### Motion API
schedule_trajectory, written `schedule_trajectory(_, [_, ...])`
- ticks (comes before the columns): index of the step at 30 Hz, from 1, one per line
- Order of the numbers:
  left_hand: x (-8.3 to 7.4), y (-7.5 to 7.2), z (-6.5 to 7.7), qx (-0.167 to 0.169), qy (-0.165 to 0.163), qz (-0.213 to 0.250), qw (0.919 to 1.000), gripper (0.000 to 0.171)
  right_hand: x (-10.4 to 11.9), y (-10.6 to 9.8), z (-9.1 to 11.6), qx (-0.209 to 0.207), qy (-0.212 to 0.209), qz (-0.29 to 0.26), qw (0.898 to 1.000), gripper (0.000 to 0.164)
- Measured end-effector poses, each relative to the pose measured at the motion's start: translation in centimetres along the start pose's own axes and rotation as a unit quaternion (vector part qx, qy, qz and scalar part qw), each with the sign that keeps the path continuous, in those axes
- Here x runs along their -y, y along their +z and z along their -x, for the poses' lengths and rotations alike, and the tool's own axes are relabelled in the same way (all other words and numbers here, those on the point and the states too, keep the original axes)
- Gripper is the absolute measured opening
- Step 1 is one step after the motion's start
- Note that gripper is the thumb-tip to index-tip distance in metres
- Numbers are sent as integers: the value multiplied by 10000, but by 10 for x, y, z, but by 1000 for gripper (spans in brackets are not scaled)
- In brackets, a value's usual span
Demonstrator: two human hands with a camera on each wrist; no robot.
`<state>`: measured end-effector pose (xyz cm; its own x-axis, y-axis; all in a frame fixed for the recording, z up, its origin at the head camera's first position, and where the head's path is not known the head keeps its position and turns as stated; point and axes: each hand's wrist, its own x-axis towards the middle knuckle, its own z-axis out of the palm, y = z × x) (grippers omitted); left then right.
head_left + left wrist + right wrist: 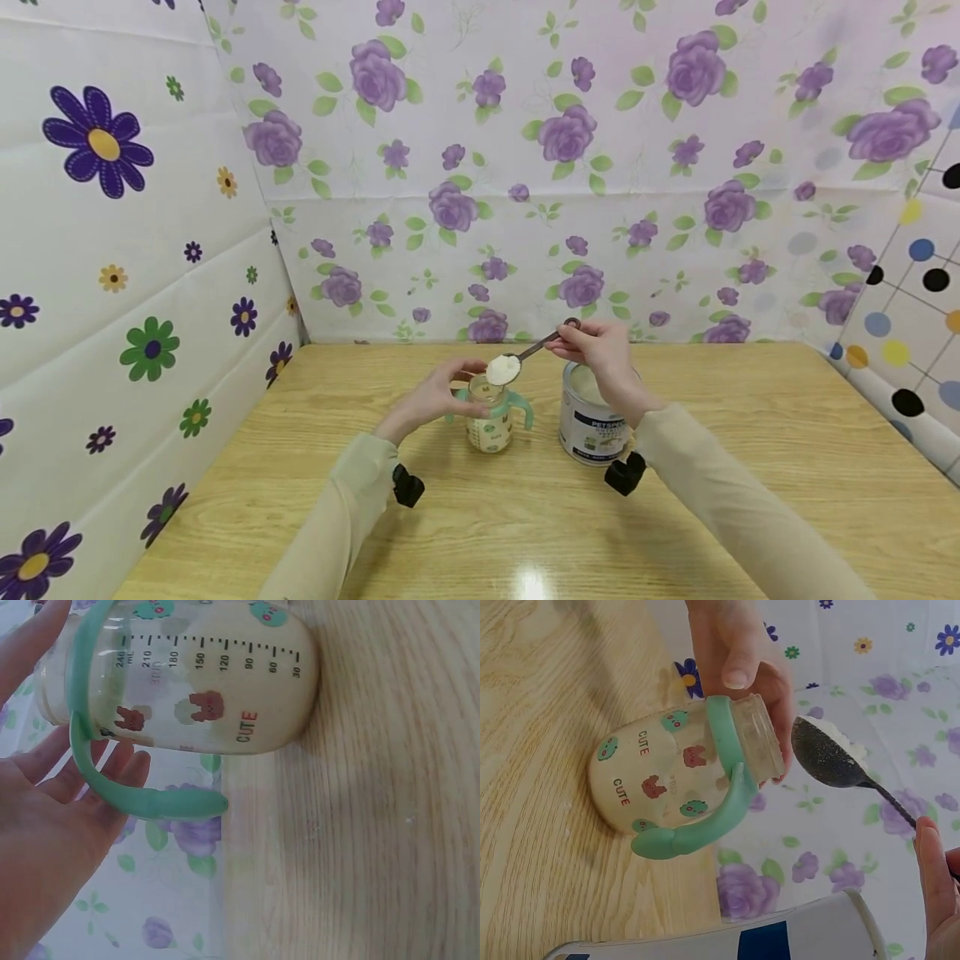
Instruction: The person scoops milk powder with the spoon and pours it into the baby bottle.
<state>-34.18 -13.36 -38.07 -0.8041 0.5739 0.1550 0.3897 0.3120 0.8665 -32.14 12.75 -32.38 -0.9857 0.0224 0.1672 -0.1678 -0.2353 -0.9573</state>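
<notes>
A clear baby bottle with a green two-handled collar stands upright and uncapped on the table. My left hand holds it around the neck, thumb in front and fingers behind. In the left wrist view, measuring marks run along the bottle, and its lower part looks cream-coloured. My right hand pinches the handle of a dark measuring spoon. White powder is heaped in the spoon's bowl, which is close over the bottle's mouth. The right wrist view shows the spoon bowl from beneath, near the bottle's rim.
An open white and blue can stands right of the bottle, under my right forearm, with pale powder inside. The wooden table ends against flowered cloth at the back. Patterned sheets also stand at both sides.
</notes>
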Motion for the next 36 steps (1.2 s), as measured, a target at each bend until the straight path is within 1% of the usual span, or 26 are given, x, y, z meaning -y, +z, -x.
schedule_trajectory(4, [2, 1, 0, 14, -112, -53, 9999, 72, -3, 3, 0, 38, -10, 47, 10000, 16])
schedule_trajectory(9, [4, 2, -1, 96, -139, -90, 9998, 72, -4, 6, 0, 40, 73, 286, 9996, 18])
schedule_trajectory(12, [5, 2, -1, 141, -129, -109, 9998, 71, -5, 9, 0, 60, 9, 401, 9992, 19])
schedule_trajectory(17, [7, 3, -1, 168, -12, -48, 9998, 64, -7, 12, 0, 93, -137, 525, 9985, 17])
schedule_trajectory(23, [7, 3, -3, 179, -31, -12, 9998, 59, -5, 17, 1, 188, -168, 640, 9976, 17])
schedule_trajectory(28, [7, 3, -4, 154, -52, -60, 9998, 60, -4, 22, 2, 256, -278, 865, 9955, 18])
schedule_trajectory(35, [-22, 2, 7, 260, -151, -19, 9995, 59, -7, 27, 3, 339, -434, 1154, 9918, 17])
schedule_trajectory(36, [-23, 2, 7, 266, -147, -20, 9995, 59, -7, 28, 3, 355, -445, 1173, 9915, 17])
